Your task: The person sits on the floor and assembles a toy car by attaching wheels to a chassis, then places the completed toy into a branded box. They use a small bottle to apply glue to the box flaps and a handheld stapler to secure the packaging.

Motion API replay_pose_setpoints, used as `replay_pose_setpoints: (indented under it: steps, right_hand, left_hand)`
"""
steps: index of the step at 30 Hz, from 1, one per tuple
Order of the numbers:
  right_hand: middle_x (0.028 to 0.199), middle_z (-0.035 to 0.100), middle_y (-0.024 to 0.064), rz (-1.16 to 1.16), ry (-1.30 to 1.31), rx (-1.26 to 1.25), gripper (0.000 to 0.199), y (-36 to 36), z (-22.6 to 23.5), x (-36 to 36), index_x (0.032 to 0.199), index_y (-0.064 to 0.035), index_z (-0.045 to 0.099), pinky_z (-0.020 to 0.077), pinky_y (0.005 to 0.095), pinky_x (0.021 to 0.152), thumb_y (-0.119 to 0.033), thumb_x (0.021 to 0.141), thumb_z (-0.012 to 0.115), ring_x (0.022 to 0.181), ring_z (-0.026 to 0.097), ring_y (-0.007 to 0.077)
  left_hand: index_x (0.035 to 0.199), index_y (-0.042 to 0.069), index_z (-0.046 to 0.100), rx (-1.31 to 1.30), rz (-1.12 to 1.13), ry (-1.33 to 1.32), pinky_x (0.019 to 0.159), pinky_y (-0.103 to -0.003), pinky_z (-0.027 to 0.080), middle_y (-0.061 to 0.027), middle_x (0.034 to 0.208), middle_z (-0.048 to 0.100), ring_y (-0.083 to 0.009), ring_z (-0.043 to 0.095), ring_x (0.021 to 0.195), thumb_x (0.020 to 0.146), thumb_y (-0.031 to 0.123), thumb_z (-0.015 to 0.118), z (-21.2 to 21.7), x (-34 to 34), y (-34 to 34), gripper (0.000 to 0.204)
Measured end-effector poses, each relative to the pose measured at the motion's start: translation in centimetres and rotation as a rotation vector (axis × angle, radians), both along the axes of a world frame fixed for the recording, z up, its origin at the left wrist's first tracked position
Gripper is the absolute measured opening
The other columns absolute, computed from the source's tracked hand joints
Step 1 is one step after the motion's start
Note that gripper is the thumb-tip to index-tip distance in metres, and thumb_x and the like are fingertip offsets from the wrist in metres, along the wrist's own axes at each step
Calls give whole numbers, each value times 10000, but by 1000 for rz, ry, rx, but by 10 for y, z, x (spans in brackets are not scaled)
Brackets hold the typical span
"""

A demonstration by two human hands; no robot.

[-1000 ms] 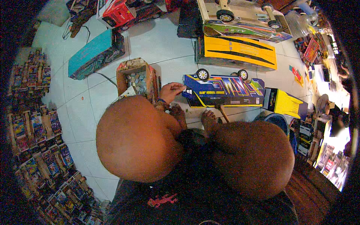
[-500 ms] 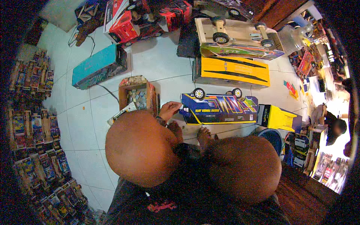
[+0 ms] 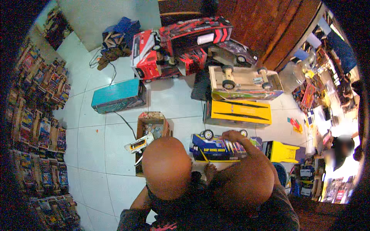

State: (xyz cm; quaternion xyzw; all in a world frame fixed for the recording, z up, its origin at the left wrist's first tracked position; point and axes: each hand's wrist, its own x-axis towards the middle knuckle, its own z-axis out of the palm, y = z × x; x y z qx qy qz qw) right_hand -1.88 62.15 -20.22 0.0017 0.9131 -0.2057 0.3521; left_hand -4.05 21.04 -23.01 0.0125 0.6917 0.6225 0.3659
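Note:
A blue toy truck [image 3: 219, 148] with yellow trim lies on its side on the floor in front of me, its wheels pointing away. My right hand [image 3: 233, 135] reaches over the truck's far edge between two wheels, fingers bent around it. My left hand is out of sight behind my left knee; only part of that arm shows. Beyond my left knee stands an open box [image 3: 167, 129] holding small pieces. A small white and orange object [image 3: 139, 144] rests at its near side.
A yellow toy truck body [image 3: 239, 111] and an upturned wooden one [image 3: 246, 81] lie farther off. Red toy trucks [image 3: 146, 57] stand at the back, a teal box [image 3: 117, 96] at the left. Packaged goods [image 3: 29, 123] line the far left. A yellow part [image 3: 283, 152] sits at right.
The view has tilted up. My left hand, earlier at the blue truck's left end, has gone behind my knee. My right hand has come into sight at the truck's far edge.

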Motion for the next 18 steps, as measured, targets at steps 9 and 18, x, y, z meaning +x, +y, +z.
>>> replay_pose_setpoints:
  steps: [9,18]
  right_hand:
    - [1008,674,142,-9,403,-195,423,-14,96,50,1090,-84,649,494,420,859,-462,966,505,957,637,276]
    - [929,634,123,-193,573,-310,375,-1,300,20,1058,-33,617,468,351,873,-375,1015,473,922,599,232]
  left_hand:
    - [1373,68,484,140,148,12,1026,-361,402,-100,1314,552,-196,515,1203,1013,429,445,128,28,-63,511]
    - [1525,71,227,451,194,-96,1161,-379,223,-113,1552,295,-210,261,1430,1052,459,215,237,60,-78,612]
